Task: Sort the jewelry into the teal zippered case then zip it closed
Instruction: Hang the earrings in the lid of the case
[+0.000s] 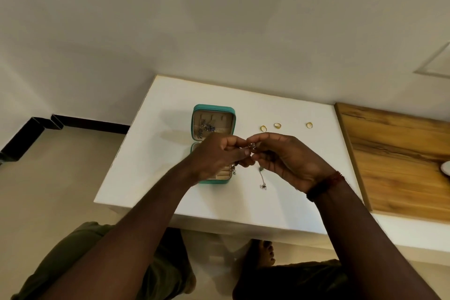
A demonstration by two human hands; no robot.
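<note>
Both hands (250, 153) pinch thin silver chain (262, 179); three gold rings (277, 125) nearby.

You have no writing, label, brand mark or number to read anywhere here: the teal zippered case (213, 114) shows plain sides and a plain beige lining, and the white table (280, 109) around it carries no print or sign either.
</note>
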